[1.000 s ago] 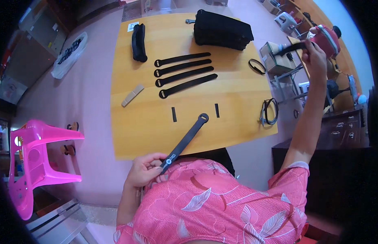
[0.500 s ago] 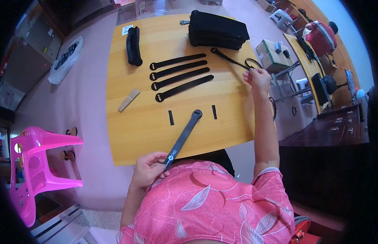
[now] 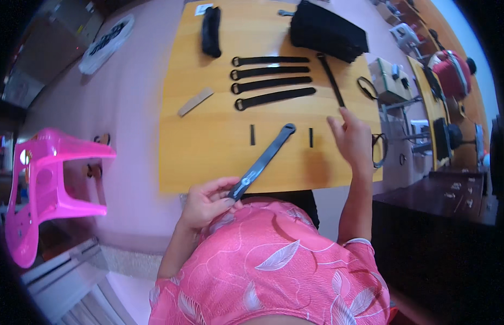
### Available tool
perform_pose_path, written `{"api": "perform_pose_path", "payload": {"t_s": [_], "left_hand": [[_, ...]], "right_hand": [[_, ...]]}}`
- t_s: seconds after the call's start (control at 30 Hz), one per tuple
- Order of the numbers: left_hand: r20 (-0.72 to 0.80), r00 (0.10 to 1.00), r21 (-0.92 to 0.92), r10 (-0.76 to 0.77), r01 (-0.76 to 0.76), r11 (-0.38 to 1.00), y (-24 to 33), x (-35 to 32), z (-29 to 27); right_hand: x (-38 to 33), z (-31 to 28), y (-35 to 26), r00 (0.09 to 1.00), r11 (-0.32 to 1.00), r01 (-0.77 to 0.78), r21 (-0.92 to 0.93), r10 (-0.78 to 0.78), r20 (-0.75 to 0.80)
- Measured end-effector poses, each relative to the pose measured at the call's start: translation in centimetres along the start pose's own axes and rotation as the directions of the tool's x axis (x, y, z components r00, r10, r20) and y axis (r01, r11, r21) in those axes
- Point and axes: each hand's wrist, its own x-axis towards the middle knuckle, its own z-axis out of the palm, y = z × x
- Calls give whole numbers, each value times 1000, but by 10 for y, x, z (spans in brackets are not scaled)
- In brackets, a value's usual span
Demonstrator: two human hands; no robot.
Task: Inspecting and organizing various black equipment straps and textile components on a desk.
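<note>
The left hand pinches the near end of a dark strap that slants up across the wooden table, its looped end lying between two short black marks. The right hand hovers with fingers loosely spread, holding nothing, fingertips just short of a second strap. A clean pickup likely means gripping that strap's near end. The table's right edge is close; bare wood lies to the left
</note>
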Motion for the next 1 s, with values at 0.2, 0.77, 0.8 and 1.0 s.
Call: {"api": "perform_pose_path", "payload": {"t_s": [0.2, 0.77, 0.8, 1.0], "left_hand": [[62, 988, -62, 141, -138, 989, 12, -2, 10], [54, 862, 181, 505, -506, 844, 16, 7, 14], [53, 933, 51, 357, -359, 932, 22, 2, 16], [-116, 974, -320, 194, -222, 921, 31, 8, 41]], "right_hand": [[-62, 5, -109, 700, 527, 539, 657, -714, -1], [-54, -8, -141, 596, 588, -362, 724, -451, 664], [-53, -8, -140, 596, 590, -360, 723, -450, 665], [-46, -10, -141, 680, 582, -93, 808, -556, 478]]}}
